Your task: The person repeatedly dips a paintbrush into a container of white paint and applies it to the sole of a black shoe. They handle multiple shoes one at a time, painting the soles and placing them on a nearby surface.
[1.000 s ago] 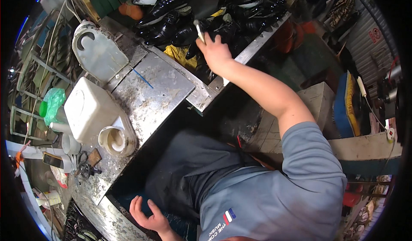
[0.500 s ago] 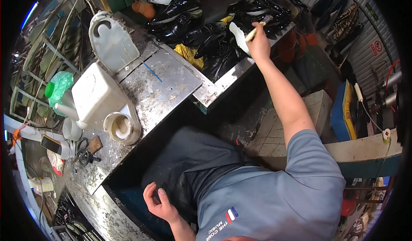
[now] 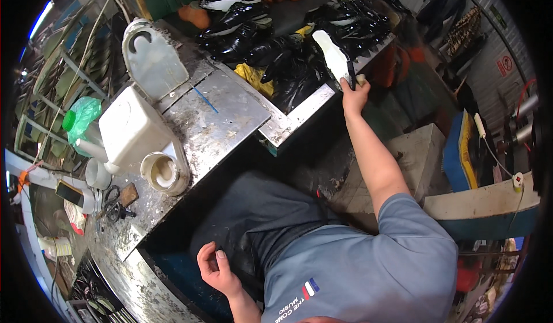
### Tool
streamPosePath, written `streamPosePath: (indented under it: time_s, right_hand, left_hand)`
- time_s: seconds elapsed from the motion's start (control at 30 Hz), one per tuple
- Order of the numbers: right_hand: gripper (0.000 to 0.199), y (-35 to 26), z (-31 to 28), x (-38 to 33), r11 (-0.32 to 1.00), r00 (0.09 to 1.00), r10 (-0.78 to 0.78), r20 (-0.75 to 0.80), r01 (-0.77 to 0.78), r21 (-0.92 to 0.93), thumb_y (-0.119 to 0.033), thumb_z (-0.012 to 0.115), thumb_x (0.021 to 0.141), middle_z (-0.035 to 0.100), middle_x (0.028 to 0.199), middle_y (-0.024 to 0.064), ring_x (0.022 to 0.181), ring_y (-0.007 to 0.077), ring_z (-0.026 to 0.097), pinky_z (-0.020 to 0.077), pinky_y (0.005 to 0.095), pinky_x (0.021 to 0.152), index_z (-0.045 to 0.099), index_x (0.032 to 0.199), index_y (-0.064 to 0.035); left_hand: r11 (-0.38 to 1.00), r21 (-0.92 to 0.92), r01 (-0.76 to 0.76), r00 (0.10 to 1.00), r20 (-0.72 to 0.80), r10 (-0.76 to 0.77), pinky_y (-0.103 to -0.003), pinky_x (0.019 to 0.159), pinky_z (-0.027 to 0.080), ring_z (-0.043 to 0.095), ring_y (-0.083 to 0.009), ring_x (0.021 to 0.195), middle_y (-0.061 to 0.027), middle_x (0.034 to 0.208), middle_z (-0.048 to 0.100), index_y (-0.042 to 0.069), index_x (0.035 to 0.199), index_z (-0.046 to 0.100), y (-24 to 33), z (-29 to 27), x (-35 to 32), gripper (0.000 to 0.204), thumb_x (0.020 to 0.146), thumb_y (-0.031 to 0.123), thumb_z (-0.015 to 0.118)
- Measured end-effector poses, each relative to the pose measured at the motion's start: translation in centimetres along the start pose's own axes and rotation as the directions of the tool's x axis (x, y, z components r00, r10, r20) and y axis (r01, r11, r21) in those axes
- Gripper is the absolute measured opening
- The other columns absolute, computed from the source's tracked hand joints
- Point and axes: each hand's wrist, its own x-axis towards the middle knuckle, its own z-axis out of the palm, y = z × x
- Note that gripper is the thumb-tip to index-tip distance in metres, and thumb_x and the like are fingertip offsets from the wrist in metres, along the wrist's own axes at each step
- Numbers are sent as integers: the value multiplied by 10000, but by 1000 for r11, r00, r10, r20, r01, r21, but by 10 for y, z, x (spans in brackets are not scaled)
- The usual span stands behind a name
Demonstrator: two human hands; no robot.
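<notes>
My right hand (image 3: 355,97) is stretched out over the far bench, closed round one end of a black shoe (image 3: 352,69). Its white sole (image 3: 333,55) faces up. A short cream-coloured end, seemingly of a brush handle (image 3: 361,79), sticks out beside my fingers; the rest of it is hidden. My left hand (image 3: 219,270) rests near my lap with loosely bent fingers, the thumb apart, and nothing in it. Several shiny black shoes (image 3: 239,38) lie heaped behind and left of the held one, with a yellow cloth or bag (image 3: 253,78) among them.
On the stained metal bench (image 3: 230,118) at left stand a white jug-like container (image 3: 129,121) and a cup of pale paste (image 3: 165,172). Scissors (image 3: 113,205) and a green-capped bottle (image 3: 69,120) lie farther left. Brown shoe lasts (image 3: 194,15) line the back; a box (image 3: 397,162) sits at right.
My right hand has drawn back slightly toward me and now grips the white-soled shoe, which has been lifted and turned. The brush is mostly hidden. My left hand has barely moved.
</notes>
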Motion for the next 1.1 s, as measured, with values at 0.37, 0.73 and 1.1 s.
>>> streamPosePath:
  time_s: [0.37, 0.73, 1.1]
  right_hand:
    - [509, -163, 35, 115, 865, 869, -490, 60, 494, -89, -328, 892, 789, 645, 1117, 150, 1033, 296, 627, 494, 422, 946, 624, 1108, -35]
    - [633, -288, -71, -34, 683, 528, -636, 563, 44, 729, -412, 720, 909, 645, 1258, 130, 975, 194, 645, 507, 299, 856, 520, 1342, 4]
    - [541, -311, -21, -252, 655, -285, -636, 717, -691, 306, -206, 782, 904, 666, 1242, 229, 981, 234, 693, 556, 322, 854, 432, 1294, -72]
  left_hand:
    - [999, 31, 25, 996, 83, -28, -313, 873, 533, 676, -212, 975, -130, 1069, 701, -17, 1037, 709, 12, 11, 3, 205, 845, 46, 744]
    - [971, -52, -234, 847, 479, 230, -373, 1058, 457, 575, -261, 1264, -150, 1378, 581, 1, 1420, 519, 59, 9, 66, 812, 745, 240, 901]
    - [881, -187, 434, 537, 839, -87, -366, 938, 526, 681, -189, 1020, -83, 1052, 719, -21, 1343, 538, 33, -9, 52, 1000, 508, 213, 1037]
